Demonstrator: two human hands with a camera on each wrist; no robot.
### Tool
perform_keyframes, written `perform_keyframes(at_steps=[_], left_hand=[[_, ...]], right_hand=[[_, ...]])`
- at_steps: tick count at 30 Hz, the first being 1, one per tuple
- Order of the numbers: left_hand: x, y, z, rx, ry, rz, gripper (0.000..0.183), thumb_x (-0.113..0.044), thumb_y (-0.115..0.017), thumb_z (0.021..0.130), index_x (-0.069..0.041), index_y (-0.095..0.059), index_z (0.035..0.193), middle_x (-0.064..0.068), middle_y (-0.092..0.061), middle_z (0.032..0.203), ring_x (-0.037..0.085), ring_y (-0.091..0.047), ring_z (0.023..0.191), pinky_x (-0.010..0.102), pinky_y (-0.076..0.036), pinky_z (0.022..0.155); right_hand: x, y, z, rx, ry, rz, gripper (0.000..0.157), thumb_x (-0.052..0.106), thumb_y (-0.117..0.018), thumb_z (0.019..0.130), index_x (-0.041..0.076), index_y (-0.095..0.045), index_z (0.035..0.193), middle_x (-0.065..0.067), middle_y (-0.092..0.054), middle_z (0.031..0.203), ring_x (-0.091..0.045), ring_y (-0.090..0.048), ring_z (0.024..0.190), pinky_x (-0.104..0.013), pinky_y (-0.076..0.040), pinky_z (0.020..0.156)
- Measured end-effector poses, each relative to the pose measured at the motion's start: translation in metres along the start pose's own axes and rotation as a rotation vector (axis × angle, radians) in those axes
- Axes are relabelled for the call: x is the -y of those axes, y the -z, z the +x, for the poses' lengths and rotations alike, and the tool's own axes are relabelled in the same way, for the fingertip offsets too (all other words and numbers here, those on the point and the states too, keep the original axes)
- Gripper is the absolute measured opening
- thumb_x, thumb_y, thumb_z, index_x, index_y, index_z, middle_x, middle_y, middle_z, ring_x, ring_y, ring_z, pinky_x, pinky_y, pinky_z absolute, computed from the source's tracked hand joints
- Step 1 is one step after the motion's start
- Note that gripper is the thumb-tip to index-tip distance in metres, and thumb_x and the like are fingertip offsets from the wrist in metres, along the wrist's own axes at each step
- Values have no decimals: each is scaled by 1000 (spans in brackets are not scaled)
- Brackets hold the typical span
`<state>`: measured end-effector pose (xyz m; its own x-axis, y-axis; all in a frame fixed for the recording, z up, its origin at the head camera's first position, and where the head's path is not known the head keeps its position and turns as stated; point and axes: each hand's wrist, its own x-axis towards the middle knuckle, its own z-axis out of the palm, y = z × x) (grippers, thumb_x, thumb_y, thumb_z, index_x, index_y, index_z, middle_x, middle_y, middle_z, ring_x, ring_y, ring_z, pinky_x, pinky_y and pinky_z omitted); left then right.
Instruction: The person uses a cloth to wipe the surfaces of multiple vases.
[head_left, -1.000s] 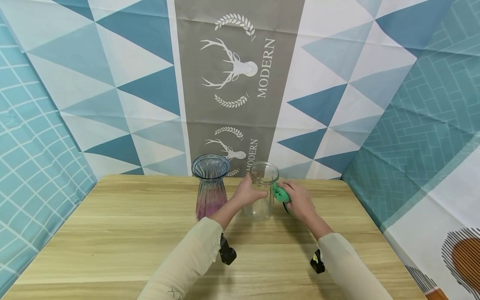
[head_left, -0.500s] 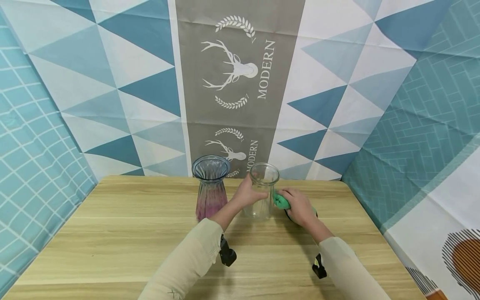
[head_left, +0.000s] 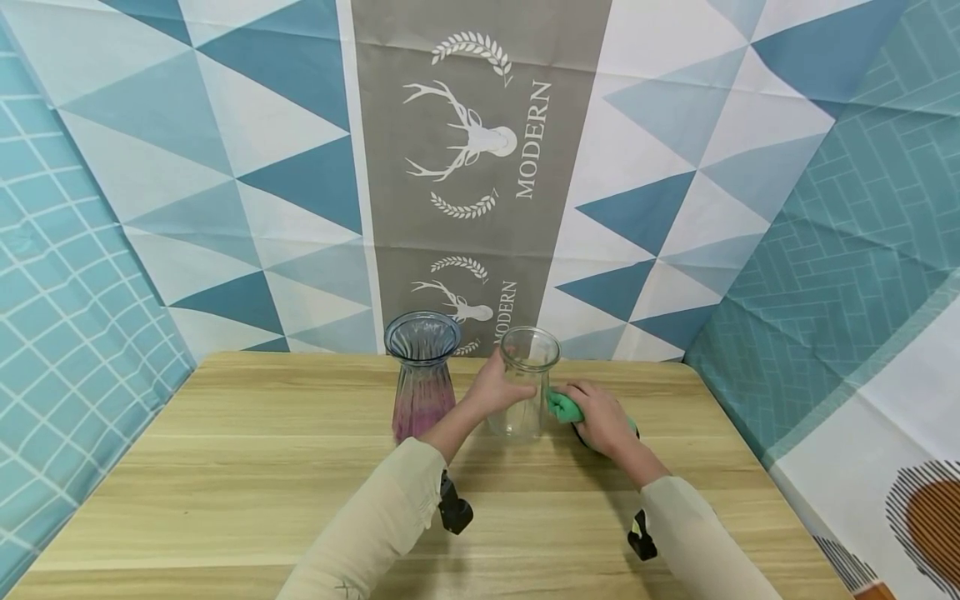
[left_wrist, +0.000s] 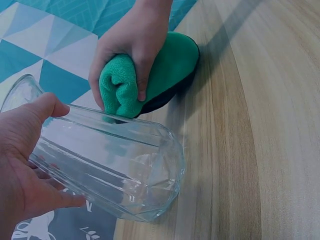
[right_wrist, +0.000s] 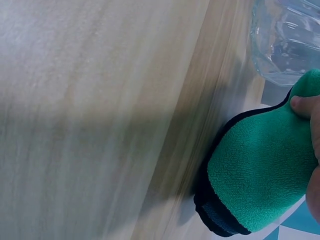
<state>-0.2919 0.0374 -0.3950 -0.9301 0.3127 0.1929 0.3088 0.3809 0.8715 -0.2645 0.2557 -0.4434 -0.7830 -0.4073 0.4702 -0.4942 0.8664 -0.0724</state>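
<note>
A clear glass vase (head_left: 527,408) stands upright on the wooden table, its rounded rim facing up. My left hand (head_left: 497,385) grips it below the rim, with the thumb on the near side and the fingers around the other, as the left wrist view shows. My right hand (head_left: 600,417) holds a bunched green cloth (head_left: 564,407) with dark edging against the vase's right side. In the left wrist view the cloth (left_wrist: 120,87) is folded into a pad between thumb and fingers, right at the glass. Its loose part (right_wrist: 260,165) hangs down behind the hand in the right wrist view.
A ribbed glass vase (head_left: 422,375), blue at the top and pink at the bottom, stands just left of my left hand. The wooden table (head_left: 225,483) reaches back to a patterned cloth wall (head_left: 480,142). Black wrist cameras (head_left: 453,504) sit under both sleeves.
My right hand has slid slightly down and toward me along the vase's side with the green cloth. The left hand and both vases have stayed in place.
</note>
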Motion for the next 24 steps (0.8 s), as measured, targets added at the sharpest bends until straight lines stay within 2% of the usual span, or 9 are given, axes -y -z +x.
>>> perform_keyframes(at_steps=[12,15,24], left_hand=[[-2,1,-1,17,-13,0,80,-13,-74,72,-3,-33,140,19,-46,139,35,-44,129,47,-38,107],[-2,1,-2,17,-21,-10,80,-12,-74,71,-3,-34,139,19,-47,137,35,-45,128,48,-38,106],[-4,2,-2,20,-25,-19,80,-10,-74,70,-4,-34,139,19,-47,137,35,-45,127,48,-37,107]], right_hand=[[4,12,6,-18,-58,20,56,-6,-68,72,16,-59,122,-13,-60,118,-33,-59,104,-50,-52,78],[5,16,9,-51,-73,56,58,-9,-67,70,14,-59,123,-14,-61,116,-34,-60,102,-50,-52,78],[3,23,17,-127,-107,127,56,-9,-65,73,13,-59,123,-13,-60,116,-34,-58,104,-51,-51,81]])
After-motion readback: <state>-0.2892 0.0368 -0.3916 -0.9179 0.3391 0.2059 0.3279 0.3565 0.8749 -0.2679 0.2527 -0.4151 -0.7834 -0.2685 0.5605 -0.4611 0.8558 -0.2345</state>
